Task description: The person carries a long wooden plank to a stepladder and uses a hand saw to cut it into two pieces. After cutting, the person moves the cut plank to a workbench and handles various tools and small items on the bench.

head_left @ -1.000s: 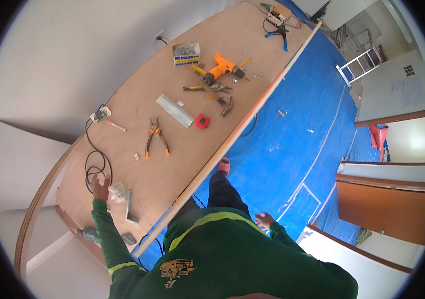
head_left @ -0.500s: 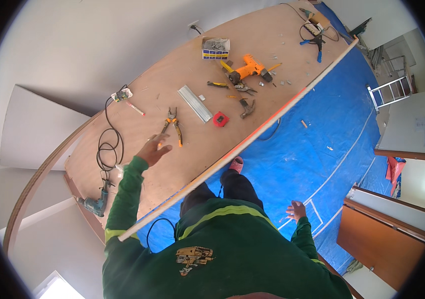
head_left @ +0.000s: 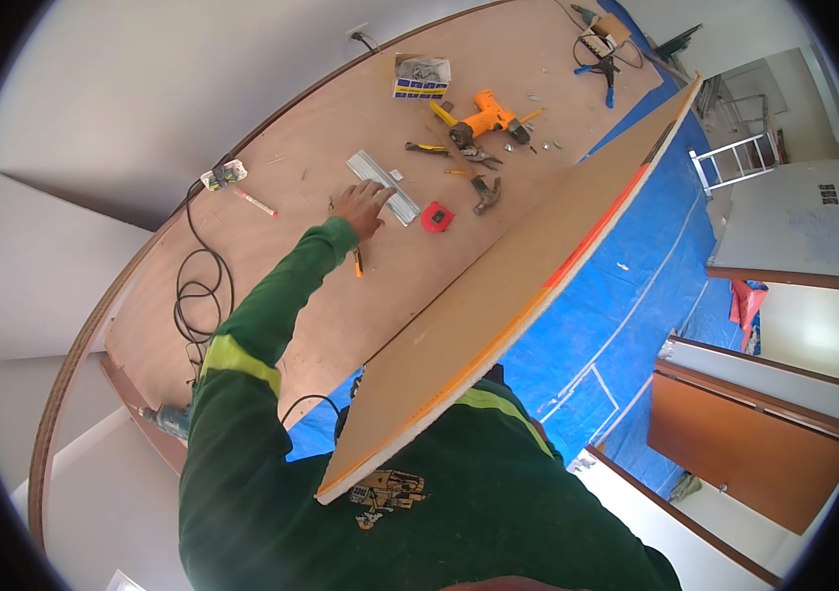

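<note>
My left hand (head_left: 360,209) reaches over the table with its fingers stretched out and apart. It covers most of a pair of pliers, whose orange and black handle (head_left: 358,262) shows below the palm. Just beyond the fingertips lies a short silver metal channel (head_left: 383,187), and a red tape measure (head_left: 436,218) sits to its right. In front of my body a long board (head_left: 498,315) with a brown face and an orange-red strip along its pale edge stands tilted. My right hand is out of sight, with the board and my body in that area.
On the wooden table (head_left: 291,246) are an orange drill (head_left: 488,116), a hammer (head_left: 485,195), a box of small metal parts (head_left: 421,76), a blue clamp (head_left: 601,77) and a black cable (head_left: 205,286). Blue sheeting (head_left: 616,295) covers the floor; a small ladder (head_left: 735,163) stands at right.
My left hand has moved forward and right, from beside the pliers to over them. The board has tipped up, so its brown face shows now. My right hand has gone from view.
</note>
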Available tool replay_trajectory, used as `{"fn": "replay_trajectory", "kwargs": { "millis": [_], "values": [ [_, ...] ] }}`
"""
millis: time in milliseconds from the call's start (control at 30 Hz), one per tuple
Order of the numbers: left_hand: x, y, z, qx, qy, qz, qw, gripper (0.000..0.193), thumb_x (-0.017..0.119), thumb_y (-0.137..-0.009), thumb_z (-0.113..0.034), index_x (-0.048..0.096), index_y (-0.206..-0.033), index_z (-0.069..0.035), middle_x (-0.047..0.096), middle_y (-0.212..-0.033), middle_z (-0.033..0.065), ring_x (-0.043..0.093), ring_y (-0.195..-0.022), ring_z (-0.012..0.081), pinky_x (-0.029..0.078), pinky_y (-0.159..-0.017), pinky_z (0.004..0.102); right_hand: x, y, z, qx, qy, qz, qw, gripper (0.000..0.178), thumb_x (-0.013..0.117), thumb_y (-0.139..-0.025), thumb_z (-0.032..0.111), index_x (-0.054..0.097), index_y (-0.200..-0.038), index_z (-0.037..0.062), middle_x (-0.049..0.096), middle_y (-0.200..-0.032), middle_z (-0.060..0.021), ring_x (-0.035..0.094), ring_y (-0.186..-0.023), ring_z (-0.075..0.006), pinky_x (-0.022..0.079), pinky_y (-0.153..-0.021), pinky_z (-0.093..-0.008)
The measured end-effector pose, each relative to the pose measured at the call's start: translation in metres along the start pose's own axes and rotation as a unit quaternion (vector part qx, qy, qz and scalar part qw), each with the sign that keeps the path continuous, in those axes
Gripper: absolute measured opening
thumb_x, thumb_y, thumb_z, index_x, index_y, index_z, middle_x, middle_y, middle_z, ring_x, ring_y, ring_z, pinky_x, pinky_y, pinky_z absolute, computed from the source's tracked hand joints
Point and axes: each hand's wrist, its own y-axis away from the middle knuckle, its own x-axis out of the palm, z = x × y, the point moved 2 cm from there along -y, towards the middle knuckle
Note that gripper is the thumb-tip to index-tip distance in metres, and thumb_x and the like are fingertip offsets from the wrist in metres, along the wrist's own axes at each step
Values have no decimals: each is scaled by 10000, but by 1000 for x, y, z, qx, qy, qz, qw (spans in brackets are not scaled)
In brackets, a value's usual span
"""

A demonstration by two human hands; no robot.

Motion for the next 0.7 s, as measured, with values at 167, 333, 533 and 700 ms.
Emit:
{"fn": "replay_trajectory", "kwargs": {
  "millis": [167, 333, 533, 700],
  "values": [
    [56, -37, 27, 39, -126, -46, 990, 731, 861, -850, -209, 571, -1521, -219, 518, -1577, 88, 503, -1463, 331, 409, -1216, 517, 9, 24, -9, -38, 33, -56, 997, 561, 744, -1003, 489, 782, -1193, -37, 815, -1119, -168, 752, -1046, -227, 571, -937, -362],
    [60, -65, 34, -13, -124, 45, 991, 712, 899, -807, -227, 626, -1463, -274, 477, -1616, 116, 573, -1406, 339, 494, -1141, 529, 6, 84, 137, 75, -23, -42, 996, 643, 751, -1004, 527, 636, -1394, 28, 775, -1166, -164, 742, -1010, -306, 590, -823, -501],
    [46, -65, 14, -66, -63, 114, 989, 694, 936, -757, -272, 633, -1379, -236, 515, -1521, 121, 683, -1226, 384, 594, -992, 524, 8, 70, 141, 6, -46, -39, 998, 636, 792, -985, 501, 677, -1314, -32, 770, -1102, -158, 741, -1008, -262, 600, -832, -433],
    [55, -50, 16, -76, -54, 46, 995, 631, 937, -754, -283, 632, -1302, -210, 552, -1423, 141, 700, -1181, 390, 618, -934, 514, -11, 48, 169, 77, -41, -15, 996, 632, 744, -1011, 513, 619, -1409, 38, 756, -1194, -180, 753, -1056, -312, 594, -891, -515]
  ]
}}
